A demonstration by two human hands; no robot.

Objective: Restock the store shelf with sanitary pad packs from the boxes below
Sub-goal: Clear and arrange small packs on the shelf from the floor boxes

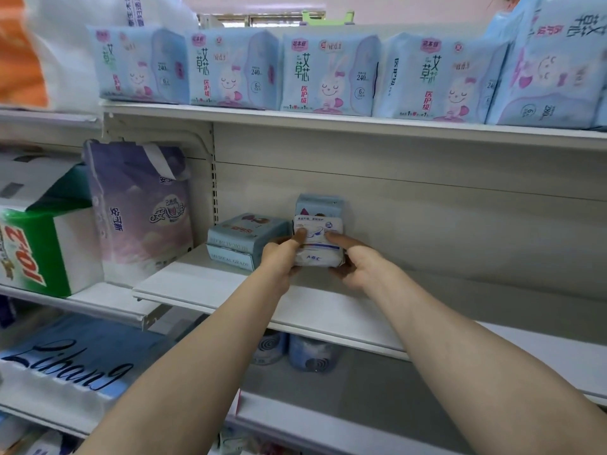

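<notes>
A white sanitary pad pack (318,243) marked ABC is held upright on the middle shelf (210,287), toward its far side, in front of the back panel. It is gripped from both sides: the left hand (281,257) is curled round its left edge with the thumb laid on the front face, and the right hand (353,261) is curled round its right edge, thumb also on the front. Just behind it a light blue pack (319,205) stands upright against the panel, its top showing above the held pack. Just to the left, two flat blue packs (244,239) are stacked, one on the other. Farther left a tall purple pack (141,208) stands at the shelf end, beside a green and white package (49,251). On the upper shelf (328,121) a row of blue rabbit packs (328,73) is lined up facing forward.
</notes>
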